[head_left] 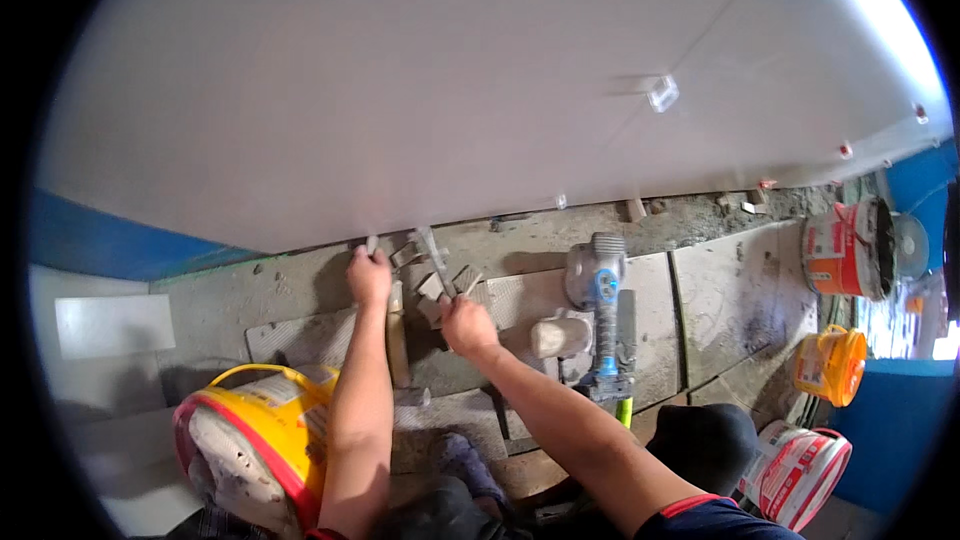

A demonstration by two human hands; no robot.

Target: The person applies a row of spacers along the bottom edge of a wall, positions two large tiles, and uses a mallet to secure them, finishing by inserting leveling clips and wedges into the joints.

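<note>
- The right hand (468,327) grasps a slim grey flat-bladed tool (436,256), its blade pointing far toward the large pale panel (400,90).
- The left hand (370,278) curls at a small pale piece (372,244); its grip cannot be told.
- Broken grey scraps (467,278) crowd between the hands.
- Right, a blue-and-grey power tool (606,285); near left, a yellow plastic bucket (308,420).

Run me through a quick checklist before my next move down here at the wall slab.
1. Right hand gripping the thin tool: ok.
2. Left hand near the lower edge of the wall slab, small pale piece at its fingertips: ok.
3. Piece firmly seated: cannot tell, partly hidden.
4. Floor between hands free of scraps: not ok, broken pieces there.
5. Power tool clear of both hands: ok, lying to their right.
6. Yellow bucket clear of left forearm: cannot tell, they overlap in view.
</note>
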